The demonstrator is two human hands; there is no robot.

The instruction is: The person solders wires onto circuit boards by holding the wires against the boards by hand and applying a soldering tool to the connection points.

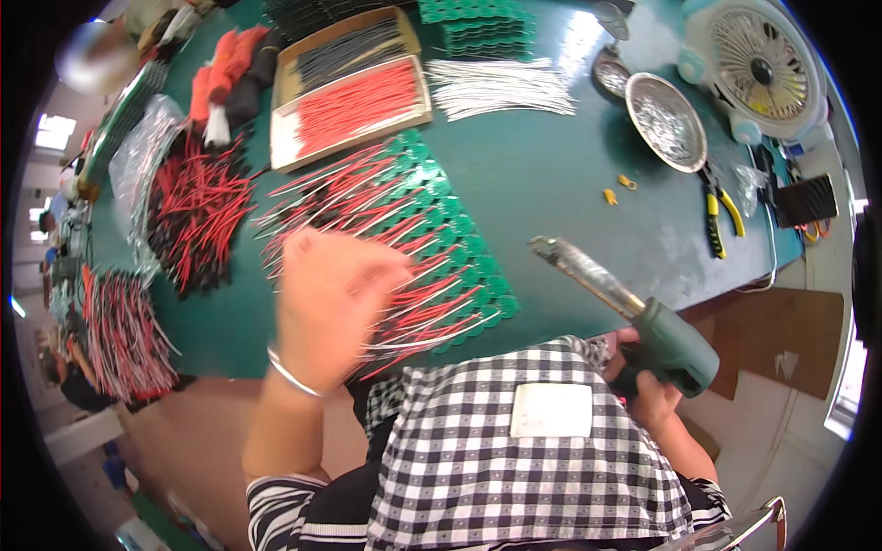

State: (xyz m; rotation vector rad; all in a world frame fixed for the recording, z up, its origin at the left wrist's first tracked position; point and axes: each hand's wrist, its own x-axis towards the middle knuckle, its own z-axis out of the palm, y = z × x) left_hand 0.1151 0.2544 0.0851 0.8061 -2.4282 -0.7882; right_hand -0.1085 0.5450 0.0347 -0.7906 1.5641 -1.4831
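My left hand [335, 298], blurred by motion, hovers with curled fingers over the near left of a green circuit board panel [501, 306]. Anything inside its grip is hidden. Rows of red, black and white wires [441, 317] lie across the panel and stick out to its left. At the table's front edge, my right hand [654, 399] grips a dark green soldering gun [680, 349] by its handle. The gun's long metal barrel points up and left, its tip over the bare tabletop, apart from the panel.
A cardboard box [424, 106] holds red and black wires. White wires [501, 89] lie beside it, below stacked green boards [482, 32]. Tangled wires [202, 211] heap at left. At right are a metal bowl [666, 124], yellow-black pliers [721, 216] and a fan [761, 69].
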